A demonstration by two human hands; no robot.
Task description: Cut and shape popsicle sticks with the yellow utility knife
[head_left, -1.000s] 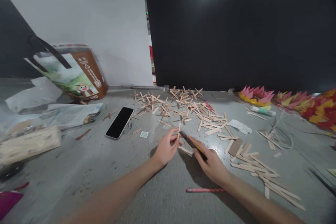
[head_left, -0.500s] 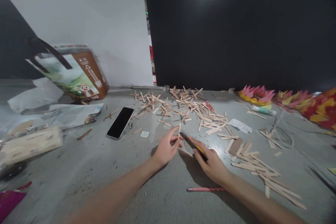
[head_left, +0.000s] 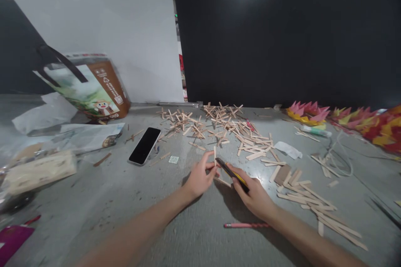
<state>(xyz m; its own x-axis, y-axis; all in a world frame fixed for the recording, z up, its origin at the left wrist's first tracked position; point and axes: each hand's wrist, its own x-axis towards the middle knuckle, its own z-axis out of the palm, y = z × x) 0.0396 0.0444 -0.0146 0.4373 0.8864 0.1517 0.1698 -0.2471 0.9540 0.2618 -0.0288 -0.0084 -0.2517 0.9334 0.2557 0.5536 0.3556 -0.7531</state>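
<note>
Between the fingers of my left hand (head_left: 200, 176) is a wooden craft stick (head_left: 215, 155), held upright with its top end showing. My right hand (head_left: 255, 196) is closed around a black and yellow utility knife (head_left: 233, 175). The knife's tip end meets or nearly meets the stick beside my left fingertips; the blade is too small to make out. Another craft stick (head_left: 223, 182) lies on the table just below the hands. A pink pencil (head_left: 246, 225) rests in front of my right wrist, partly hidden by it.
Beyond my hands lie piles of crossed craft sticks (head_left: 184, 121). Loose sticks (head_left: 313, 200) spread to the right. A phone (head_left: 145, 146) lies left, near a paper bag (head_left: 94, 87). Pink and yellow paper flowers (head_left: 307, 112) and a coiled cable (head_left: 347, 162) are at the right. Boards (head_left: 282, 37) stand behind.
The view has shifted very slightly. Both hands keep their grip on the craft stick and the utility knife, with almost no movement between them.
</note>
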